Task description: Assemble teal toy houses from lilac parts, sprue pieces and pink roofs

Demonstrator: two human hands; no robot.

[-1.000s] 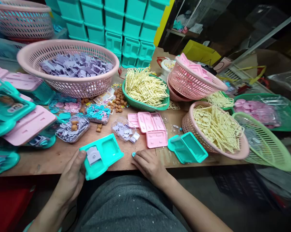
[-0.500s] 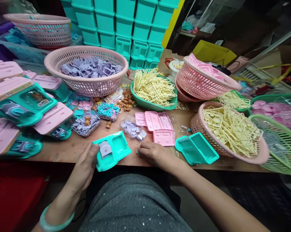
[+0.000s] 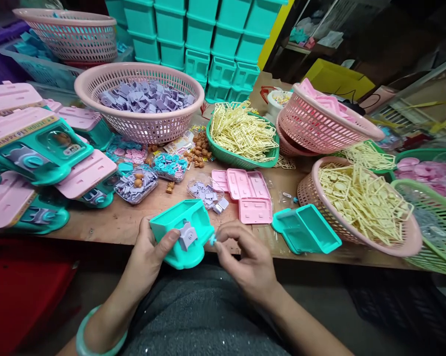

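My left hand (image 3: 151,254) grips a teal plastic toy house body (image 3: 174,217) at its left side, tilted above the table's front edge. A light purple plastic part (image 3: 187,236) with a small round centre sits on the front of that body, beside my thumb. Just to the right, my right hand (image 3: 247,257) pinches a small blue plastic piece (image 3: 212,240) between thumb and fingertips, close to the body. Another teal house body (image 3: 306,230) lies on the table to the right. Pink plastic panels (image 3: 250,190) rest behind my right hand, next to a clear tray of purple parts (image 3: 204,194).
A pink basket of purple parts (image 3: 139,106) stands at back left, near finished-looking toy houses (image 3: 33,148). Pale yellow frames fill a green basket (image 3: 245,136) and a pink basket (image 3: 359,207). Teal bodies (image 3: 200,34) are stacked behind. Small brown figures (image 3: 200,148) lie mid-table.
My left hand has turned the teal body more upright and brought it rightward. My right hand has lifted off the table with the small blue piece, now beside the body.
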